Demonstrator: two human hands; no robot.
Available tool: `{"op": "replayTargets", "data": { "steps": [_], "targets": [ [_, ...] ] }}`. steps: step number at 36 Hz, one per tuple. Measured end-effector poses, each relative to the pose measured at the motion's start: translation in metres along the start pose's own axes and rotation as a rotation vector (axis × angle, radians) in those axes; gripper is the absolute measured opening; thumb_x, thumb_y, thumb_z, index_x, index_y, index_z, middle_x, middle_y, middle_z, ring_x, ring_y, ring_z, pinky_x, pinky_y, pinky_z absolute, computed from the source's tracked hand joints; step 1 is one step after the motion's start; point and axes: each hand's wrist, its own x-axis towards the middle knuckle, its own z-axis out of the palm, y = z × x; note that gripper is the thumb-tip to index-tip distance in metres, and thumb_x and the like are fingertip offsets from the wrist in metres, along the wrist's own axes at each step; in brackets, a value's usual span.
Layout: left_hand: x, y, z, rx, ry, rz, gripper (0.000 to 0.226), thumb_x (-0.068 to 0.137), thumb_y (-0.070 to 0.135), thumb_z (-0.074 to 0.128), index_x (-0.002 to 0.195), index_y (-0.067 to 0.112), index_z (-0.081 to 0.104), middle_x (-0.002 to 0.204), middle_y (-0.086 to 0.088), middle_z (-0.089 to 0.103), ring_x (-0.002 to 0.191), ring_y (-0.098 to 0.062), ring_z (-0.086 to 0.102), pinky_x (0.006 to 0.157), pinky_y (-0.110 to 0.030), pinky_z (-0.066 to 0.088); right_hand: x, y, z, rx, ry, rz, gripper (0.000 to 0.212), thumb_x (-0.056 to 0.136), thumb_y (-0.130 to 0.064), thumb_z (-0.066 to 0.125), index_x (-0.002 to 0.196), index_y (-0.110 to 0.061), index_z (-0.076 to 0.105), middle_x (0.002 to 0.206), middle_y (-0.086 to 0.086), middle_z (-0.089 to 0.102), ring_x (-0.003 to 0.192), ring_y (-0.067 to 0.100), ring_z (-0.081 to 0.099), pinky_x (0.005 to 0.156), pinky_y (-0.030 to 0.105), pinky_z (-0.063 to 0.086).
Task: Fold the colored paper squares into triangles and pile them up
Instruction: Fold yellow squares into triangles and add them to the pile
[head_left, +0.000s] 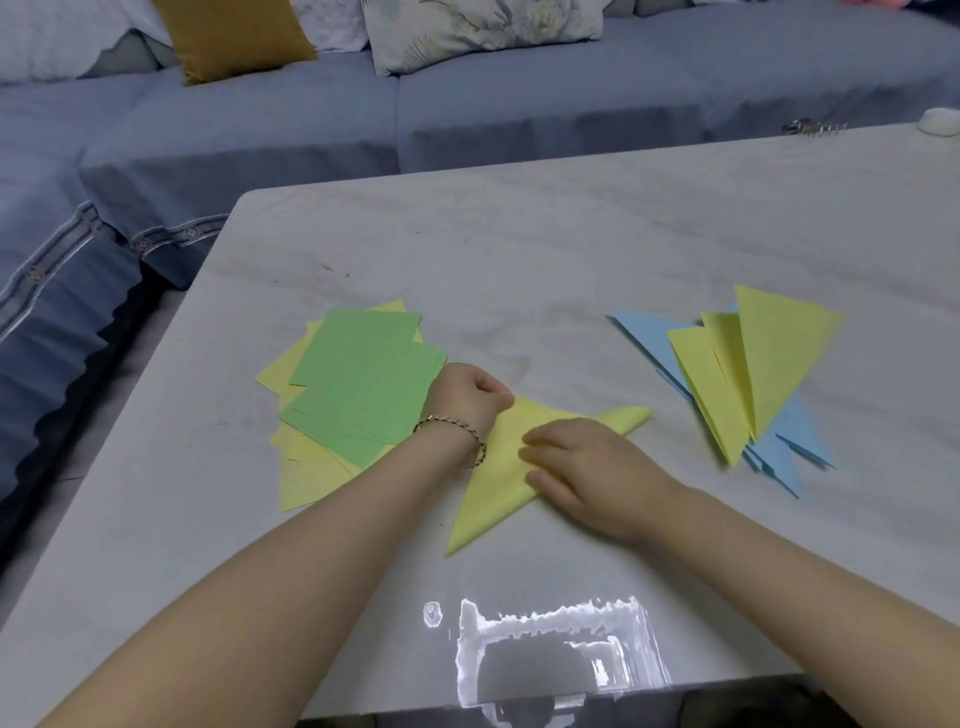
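Our left hand (467, 397) is curled into a tight fist, pressing the top edge of the folded yellow triangle (491, 501) on the bench (519, 249). Our right hand (587, 478) lies flat on it, fingers straight. The triangle sits between the unfolded squares (358, 384) and the triangle pile (769, 364).

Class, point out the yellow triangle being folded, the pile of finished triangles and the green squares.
yellow triangle (493, 496): head view, its bare lower face.
pile of finished triangles (777, 347): head view, top yellow triangle's face.
green squares (363, 371): head view, middle of the green area.
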Motion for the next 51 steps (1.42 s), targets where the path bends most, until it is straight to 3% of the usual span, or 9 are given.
{"op": "replayTargets", "data": {
  "steps": [3, 8, 14, 20, 25, 35, 40, 48, 51],
  "targets": [
    [0.003, -0.006, 0.001, 0.079, 0.017, 0.023, 0.002, 0.076, 0.007, 0.069, 0.076, 0.009, 0.070, 0.068, 0.000, 0.060, 0.070, -0.016, 0.055, 0.072, -0.026, 0.047, -0.011, 0.000, 0.009, 0.031, 0.024, -0.017, 0.056, 0.097, -0.044, 0.027, 0.096, -0.008, 0.070, 0.101, 0.008, 0.067, 0.090, 0.026, 0.064, 0.080, 0.033, 0.052],
    [0.006, -0.013, 0.006, 0.154, 0.054, 0.070, 0.022, 0.076, 0.011, 0.068, 0.061, 0.024, 0.060, 0.061, 0.012, 0.055, 0.069, -0.016, 0.055, 0.073, -0.029, 0.048, -0.035, -0.007, 0.019, 0.027, 0.072, -0.026, 0.043, 0.095, -0.037, 0.036, 0.103, -0.009, 0.067, 0.103, 0.003, 0.064, 0.095, 0.024, 0.060, 0.086, 0.029, 0.044],
    [0.006, -0.016, 0.007, 0.145, 0.060, 0.106, 0.011, 0.077, 0.011, 0.067, 0.069, 0.019, 0.065, 0.060, 0.013, 0.054, 0.064, -0.012, 0.052, 0.070, -0.026, 0.045, -0.052, -0.012, 0.029, -0.020, 0.153, -0.037, 0.040, 0.093, -0.036, 0.042, 0.107, -0.008, 0.067, 0.102, 0.003, 0.064, 0.096, 0.024, 0.059, 0.092, 0.028, 0.040],
    [0.006, -0.018, 0.007, 0.142, 0.071, 0.128, 0.016, 0.077, 0.012, 0.068, 0.065, 0.022, 0.063, 0.061, 0.014, 0.055, 0.068, -0.014, 0.054, 0.071, -0.028, 0.047, -0.052, -0.018, 0.035, -0.085, 0.246, -0.009, 0.042, 0.095, -0.036, 0.038, 0.102, -0.008, 0.068, 0.096, 0.003, 0.064, 0.091, 0.022, 0.060, 0.098, 0.031, 0.035],
    [0.007, -0.021, 0.006, 0.099, 0.062, 0.130, 0.016, 0.077, 0.011, 0.069, 0.065, 0.021, 0.063, 0.060, 0.013, 0.056, 0.058, -0.004, 0.049, 0.068, -0.025, 0.044, -0.052, -0.024, 0.038, -0.130, 0.293, 0.069, 0.050, 0.097, -0.039, 0.031, 0.098, -0.007, 0.070, 0.095, 0.003, 0.066, 0.089, 0.020, 0.059, 0.101, 0.033, 0.034],
    [0.009, -0.024, 0.007, 0.089, 0.064, 0.144, 0.008, 0.077, 0.011, 0.068, 0.071, 0.015, 0.068, 0.061, 0.014, 0.056, 0.061, -0.007, 0.050, 0.066, -0.023, 0.042, -0.061, 0.019, 0.017, -0.220, 0.295, 0.293, 0.067, 0.098, -0.046, 0.020, 0.100, 0.001, 0.068, 0.097, 0.012, 0.067, 0.089, 0.029, 0.064, 0.101, 0.036, 0.028],
    [0.009, -0.023, 0.007, 0.090, 0.073, 0.136, 0.008, 0.077, 0.012, 0.068, 0.071, 0.016, 0.068, 0.061, 0.014, 0.055, 0.058, -0.002, 0.047, 0.069, -0.025, 0.043, -0.064, 0.042, 0.009, -0.224, 0.338, 0.404, 0.051, 0.089, -0.037, 0.039, 0.097, 0.004, 0.067, 0.096, 0.015, 0.066, 0.091, 0.031, 0.064, 0.098, 0.037, 0.029],
    [0.008, -0.022, 0.006, 0.098, 0.073, 0.099, 0.012, 0.077, 0.013, 0.069, 0.069, 0.020, 0.065, 0.061, 0.013, 0.054, 0.062, -0.009, 0.050, 0.071, -0.026, 0.044, -0.053, 0.032, 0.011, -0.162, 0.384, 0.604, 0.055, 0.085, -0.038, 0.035, 0.093, 0.008, 0.064, 0.097, 0.020, 0.064, 0.108, 0.040, 0.057, 0.094, 0.045, 0.042],
    [0.008, -0.022, 0.007, 0.093, 0.075, 0.096, 0.008, 0.077, 0.013, 0.069, 0.071, 0.018, 0.068, 0.060, 0.013, 0.055, 0.063, -0.011, 0.050, 0.071, -0.026, 0.044, -0.046, 0.015, 0.016, -0.157, 0.403, 0.506, 0.051, 0.086, -0.031, 0.037, 0.103, 0.009, 0.063, 0.108, 0.022, 0.063, 0.110, 0.039, 0.056, 0.098, 0.043, 0.040]
  ]
}}
